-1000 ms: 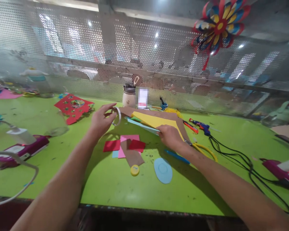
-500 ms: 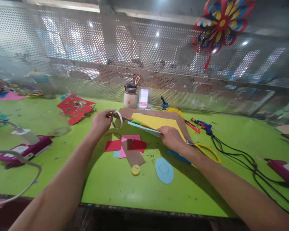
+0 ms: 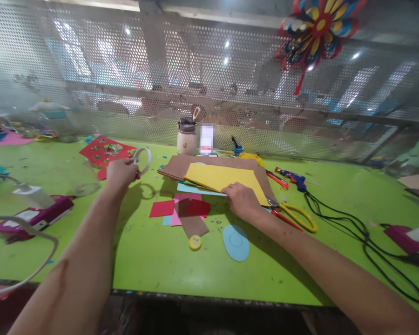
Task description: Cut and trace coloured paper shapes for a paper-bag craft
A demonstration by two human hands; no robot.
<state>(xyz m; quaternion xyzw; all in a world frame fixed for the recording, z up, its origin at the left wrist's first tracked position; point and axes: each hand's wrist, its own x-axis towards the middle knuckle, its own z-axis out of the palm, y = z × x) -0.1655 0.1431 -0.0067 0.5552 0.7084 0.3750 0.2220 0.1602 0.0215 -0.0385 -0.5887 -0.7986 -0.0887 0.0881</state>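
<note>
Fingers [image 3: 127,164] of left hand [image 3: 120,173] pinch white tape ring [image 3: 143,159] loosely, may drop; right hand [image 3: 240,201] fingers flat on yellow paper sheet [image 3: 223,178], may slide.

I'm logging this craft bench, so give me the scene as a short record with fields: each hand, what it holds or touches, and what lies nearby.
left hand: raised above the table, pinching a white ring-shaped roll of tape
right hand: pressed flat on a yellow paper sheet
under the sheet: brown cardboard
beside right hand: yellow-handled scissors
near front: round light-blue foam disc, small yellow cap
surface: bright green table
</note>
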